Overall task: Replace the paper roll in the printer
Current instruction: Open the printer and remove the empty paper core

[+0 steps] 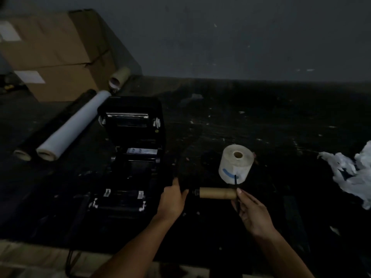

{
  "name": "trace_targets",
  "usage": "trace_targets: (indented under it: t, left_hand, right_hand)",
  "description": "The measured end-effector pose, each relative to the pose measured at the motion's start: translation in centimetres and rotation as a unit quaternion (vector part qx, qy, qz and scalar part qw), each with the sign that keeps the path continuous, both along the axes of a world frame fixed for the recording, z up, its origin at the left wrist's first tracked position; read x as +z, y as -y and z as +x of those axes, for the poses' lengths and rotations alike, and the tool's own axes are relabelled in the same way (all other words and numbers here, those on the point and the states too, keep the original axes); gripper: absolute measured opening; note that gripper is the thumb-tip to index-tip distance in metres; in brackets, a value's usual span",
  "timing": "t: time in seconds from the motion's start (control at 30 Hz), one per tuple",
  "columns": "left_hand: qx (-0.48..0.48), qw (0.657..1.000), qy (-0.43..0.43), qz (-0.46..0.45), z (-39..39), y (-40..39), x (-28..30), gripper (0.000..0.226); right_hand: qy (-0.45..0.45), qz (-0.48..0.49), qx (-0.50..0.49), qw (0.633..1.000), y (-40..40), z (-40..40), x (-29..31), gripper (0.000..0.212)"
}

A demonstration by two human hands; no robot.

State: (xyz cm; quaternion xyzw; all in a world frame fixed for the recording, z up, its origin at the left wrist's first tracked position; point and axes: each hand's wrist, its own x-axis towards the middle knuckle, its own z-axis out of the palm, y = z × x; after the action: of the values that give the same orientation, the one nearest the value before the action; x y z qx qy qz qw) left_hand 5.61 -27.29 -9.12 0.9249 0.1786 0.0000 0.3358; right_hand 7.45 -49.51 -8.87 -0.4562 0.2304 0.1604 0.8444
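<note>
On a dark table (261, 121), the black printer (130, 157) sits w/ its lid tipped open, paper bay looks bare. Just right of it, both hands hold an empty brown cardboard core (217, 193) level above the table: left hand (172, 199) closed round the dark spindle end, right hand (251, 211) w/ fingers curled and thumb pressed on the core's other end. New paper roll (235, 164) stands on end behind the core, near but apart. White & black long rolls (72, 125) lie left of the printer; cardboard boxes (54, 53) behind; crumpled white plastic (349, 173) at far right
</note>
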Motion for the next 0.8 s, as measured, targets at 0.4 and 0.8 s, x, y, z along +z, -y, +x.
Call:
trace_targets:
  t: [0.4,0.8]
  left_hand:
    - [0.017,0.984,0.040,-0.170,0.1,0.2,0.4,0.055]
    - [0.048,0.870,-0.045,-0.489,-0.1,1.6,1.9,0.063]
  right_hand:
    - [-0.023,0.004,0.022,0.999,0.0,1.5,-0.8,0.022]
    - [0.028,-0.056,0.018,0.998,-0.6,1.4,-0.6,0.014]
